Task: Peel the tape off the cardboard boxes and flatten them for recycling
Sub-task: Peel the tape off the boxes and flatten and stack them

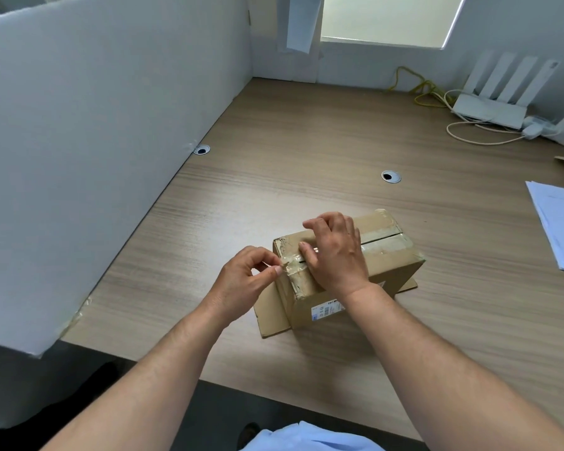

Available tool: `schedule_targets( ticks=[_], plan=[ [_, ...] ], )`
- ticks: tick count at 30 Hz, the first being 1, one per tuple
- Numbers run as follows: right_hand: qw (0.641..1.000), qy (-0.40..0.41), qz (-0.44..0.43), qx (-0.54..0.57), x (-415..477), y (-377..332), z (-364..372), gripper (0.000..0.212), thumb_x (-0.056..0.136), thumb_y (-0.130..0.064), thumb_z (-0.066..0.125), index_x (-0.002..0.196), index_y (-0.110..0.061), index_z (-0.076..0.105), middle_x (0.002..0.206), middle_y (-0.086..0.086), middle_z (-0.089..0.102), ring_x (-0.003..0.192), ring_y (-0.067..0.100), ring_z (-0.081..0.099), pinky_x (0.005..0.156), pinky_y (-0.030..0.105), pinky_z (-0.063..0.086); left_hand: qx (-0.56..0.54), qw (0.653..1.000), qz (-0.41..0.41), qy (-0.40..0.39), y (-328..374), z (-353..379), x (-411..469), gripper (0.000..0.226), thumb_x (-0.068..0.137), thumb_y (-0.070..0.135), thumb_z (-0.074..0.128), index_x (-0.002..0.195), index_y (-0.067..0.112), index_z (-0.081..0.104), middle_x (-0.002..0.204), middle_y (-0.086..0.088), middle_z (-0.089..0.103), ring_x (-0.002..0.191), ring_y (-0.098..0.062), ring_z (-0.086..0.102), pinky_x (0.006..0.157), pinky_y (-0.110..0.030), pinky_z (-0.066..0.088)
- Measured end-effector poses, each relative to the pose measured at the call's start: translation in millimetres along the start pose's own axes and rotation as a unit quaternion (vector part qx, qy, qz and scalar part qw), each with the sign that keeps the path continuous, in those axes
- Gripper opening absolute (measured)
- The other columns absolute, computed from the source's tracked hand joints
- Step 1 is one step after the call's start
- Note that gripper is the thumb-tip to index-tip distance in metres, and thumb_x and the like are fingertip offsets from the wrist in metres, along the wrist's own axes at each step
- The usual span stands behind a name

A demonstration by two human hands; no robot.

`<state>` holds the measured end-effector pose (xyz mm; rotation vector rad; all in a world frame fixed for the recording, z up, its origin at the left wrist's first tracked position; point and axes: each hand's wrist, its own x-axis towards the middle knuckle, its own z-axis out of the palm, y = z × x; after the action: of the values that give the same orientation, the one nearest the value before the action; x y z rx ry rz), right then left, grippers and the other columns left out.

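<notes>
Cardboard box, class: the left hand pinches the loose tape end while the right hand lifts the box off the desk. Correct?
No. In the head view the right hand presses down on top of the cardboard box, which stands on the desk. The left hand does pinch the loose tape end.

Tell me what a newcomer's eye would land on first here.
The small brown cardboard box at the middle of the wood-grain desk draws the eye first, with the left hand pinching a strip of clear tape at its near-left corner while the right hand presses on its top. After that, the white four-antenna router at the far right.
</notes>
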<state>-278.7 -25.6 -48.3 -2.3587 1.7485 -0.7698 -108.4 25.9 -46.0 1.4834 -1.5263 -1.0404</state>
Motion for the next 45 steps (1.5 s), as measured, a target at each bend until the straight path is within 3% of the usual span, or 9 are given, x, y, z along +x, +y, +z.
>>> schedule_targets(
  ticks=[4,8,13,17,20,26,30,37,45],
  plan=[
    [0.979,-0.041,-0.044,0.193,-11,2,-16,0.034,0.079,-0.035,0.053,0.104,-0.016,0.065,0.082,-0.001,0.057,0.074,0.014,0.055,0.071,0.035,0.052,-0.025,0.999,-0.033,0.014,1,0,0,0.012,0.089,0.012,0.066,0.080,0.019,0.067,0.067,0.018,0.061,0.065,0.005,0.051,0.065,-0.010,0.040],
    [0.960,-0.173,-0.037,0.216,-6,5,-23,0.040,0.077,-0.041,0.071,0.117,-0.036,0.065,0.088,-0.013,0.054,0.087,0.006,0.052,0.088,0.032,0.045,-0.056,0.997,-0.042,0.033,8,3,1,0.009,0.091,0.012,0.065,0.082,0.014,0.067,0.070,0.008,0.059,0.064,0.001,0.051,0.064,-0.011,0.042],
    [0.961,-0.155,0.003,0.228,-4,4,-20,0.012,0.080,-0.029,0.075,0.089,-0.022,0.073,0.084,-0.009,0.055,0.086,0.014,0.055,0.081,0.032,0.046,-0.052,0.998,-0.019,0.030,15,5,4,0.011,0.092,0.016,0.064,0.092,0.026,0.068,0.078,0.008,0.066,0.075,-0.002,0.057,0.074,-0.019,0.046],
    [0.970,-0.142,0.011,0.199,-3,1,-20,0.007,0.085,-0.020,0.069,0.090,-0.015,0.070,0.086,-0.008,0.057,0.085,0.012,0.053,0.074,0.025,0.042,0.039,0.999,-0.010,0.026,12,5,5,0.063,0.085,0.032,0.072,0.140,0.029,0.042,0.130,0.010,0.053,0.115,-0.005,0.051,0.095,-0.024,0.042],
    [0.977,-0.126,0.004,0.172,-5,2,-21,0.010,0.085,-0.011,0.063,0.095,-0.010,0.066,0.093,-0.001,0.061,0.086,0.016,0.054,0.077,0.028,0.043,0.193,0.978,0.004,-0.079,9,9,7,0.088,0.075,0.051,0.074,0.149,0.028,0.032,0.156,0.013,0.022,0.143,-0.009,0.018,0.118,-0.036,0.020],
    [0.976,-0.138,0.022,0.170,-2,3,-23,0.006,0.081,-0.007,0.062,0.079,-0.012,0.062,0.085,-0.004,0.050,0.079,0.012,0.047,0.065,0.011,0.033,0.272,0.959,0.026,-0.081,1,10,8,0.082,0.080,0.055,0.067,0.149,0.034,0.028,0.159,0.019,0.010,0.147,-0.005,0.008,0.118,-0.031,0.008],
    [0.986,-0.071,0.084,0.128,-3,21,-28,0.024,0.083,-0.008,0.058,0.066,-0.016,0.044,0.083,0.002,0.048,0.080,0.018,0.044,0.067,0.025,0.029,0.293,0.952,0.028,-0.084,-1,9,8,0.084,0.080,0.061,0.063,0.150,0.035,0.025,0.159,0.020,0.007,0.147,-0.003,0.004,0.118,-0.031,0.005],
    [0.988,-0.046,0.145,0.034,-4,11,-27,0.021,0.089,-0.016,0.056,0.107,-0.012,0.047,0.105,0.005,0.053,0.091,0.027,0.055,0.077,0.035,0.042,0.316,0.943,0.052,-0.095,1,9,9,0.083,0.084,0.059,0.059,0.152,0.028,0.022,0.161,0.014,0.005,0.147,-0.004,0.001,0.119,-0.030,0.004],
    [0.992,-0.063,0.046,-0.103,-20,1,-32,0.031,0.094,-0.031,0.046,0.106,-0.011,0.067,0.105,0.009,0.059,0.099,0.025,0.053,0.088,0.033,0.038,0.269,0.959,0.050,-0.079,6,11,9,0.093,0.080,0.052,0.070,0.152,0.020,0.021,0.157,0.009,0.025,0.145,-0.005,0.018,0.119,-0.030,0.015]
  ],
)
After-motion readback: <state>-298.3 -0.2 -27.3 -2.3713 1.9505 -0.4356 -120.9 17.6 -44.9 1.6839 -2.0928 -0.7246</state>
